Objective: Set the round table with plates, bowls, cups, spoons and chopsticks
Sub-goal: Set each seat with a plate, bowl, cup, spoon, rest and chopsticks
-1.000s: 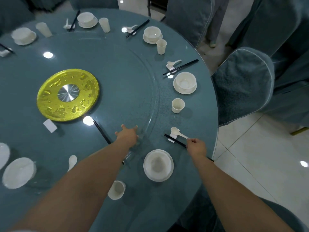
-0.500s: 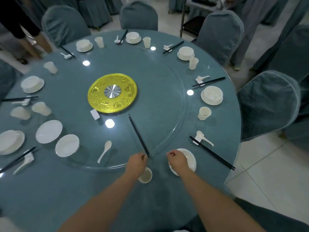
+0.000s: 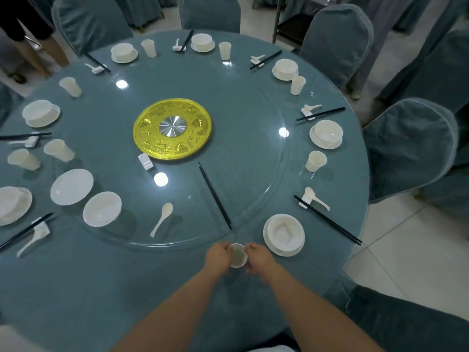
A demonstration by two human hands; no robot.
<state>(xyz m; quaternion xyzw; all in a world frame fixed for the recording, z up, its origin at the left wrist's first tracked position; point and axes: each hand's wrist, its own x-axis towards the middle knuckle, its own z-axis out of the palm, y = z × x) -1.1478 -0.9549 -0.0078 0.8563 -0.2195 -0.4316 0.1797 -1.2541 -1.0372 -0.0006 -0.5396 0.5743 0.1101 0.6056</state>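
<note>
Now I see both hands round the small white cup (image 3: 238, 255) near the round blue table's (image 3: 76, 288) edge: L hand (image 3: 217, 255) & R hand (image 3: 259, 258) fingers curled on it, just left of the white bowl on its plate (image 3: 283, 234).

Glossy glass turntable (image 3: 266, 102) with brushed-metal hub (image 3: 172, 126) in shiny gold disc (image 3: 193, 138); matt blue tablecloth (image 3: 76, 288); smooth white ceramic-looking cup (image 3: 238, 255).

Restaurant banquet room: large round desk (image 3: 76, 288) under blue cloth, glass turntable (image 3: 253, 189) with gold centre disc (image 3: 172, 129), matching covered chairs (image 3: 406, 148) around, repeated white place settings, tiled floor (image 3: 406, 250).
</note>
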